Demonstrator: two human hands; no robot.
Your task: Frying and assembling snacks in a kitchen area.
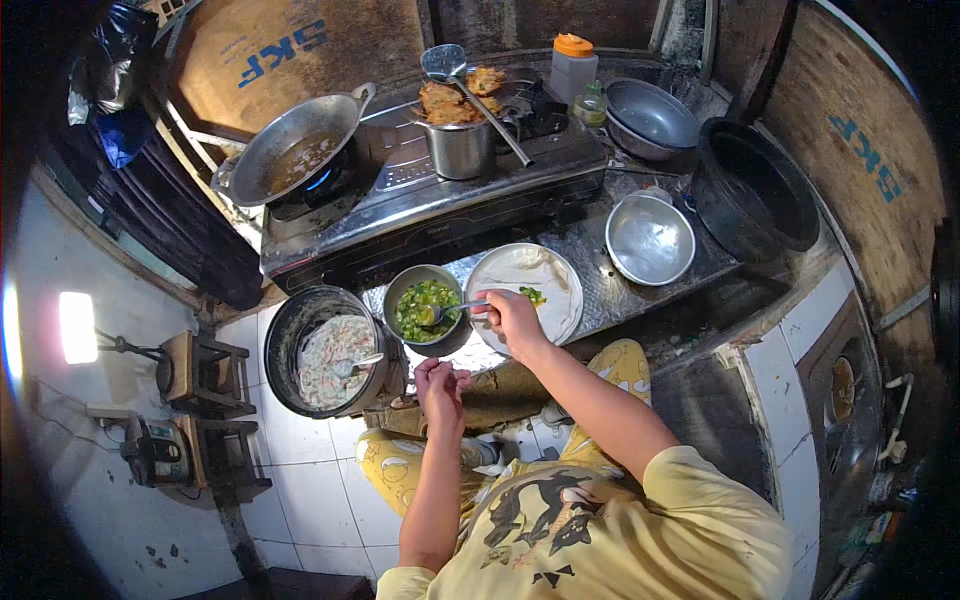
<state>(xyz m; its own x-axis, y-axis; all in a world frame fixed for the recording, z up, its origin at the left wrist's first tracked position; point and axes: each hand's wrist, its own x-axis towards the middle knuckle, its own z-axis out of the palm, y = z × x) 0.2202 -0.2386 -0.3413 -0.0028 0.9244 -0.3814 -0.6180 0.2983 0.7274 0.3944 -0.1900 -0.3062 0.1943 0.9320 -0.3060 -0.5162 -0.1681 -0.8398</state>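
My right hand (511, 321) grips the handle of a metal spoon (457, 306), whose bowl rests in chopped greens in a yellowish liquid. The greens fill a small metal bowl (399, 281). Beneath my right hand lies a round plate (574, 300) bearing thin pale wrapper sheets (525, 270), with a small heap of greens (533, 295) on top. My left hand (441, 390) hovers in front of the small bowl, fingers loosely curled and apart, holding nothing. To its left stands a dark pot (274, 360) of pale batter-like mix (334, 345) with a spoon in it.
Behind, on a gas stove (450, 217), a wok (251, 150) of oil sits over a blue flame. Fried fritters (450, 101) and a slotted spatula (491, 116) top a metal pot (461, 150). An empty metal bowl (649, 238) and a black tub (750, 187) stand right.
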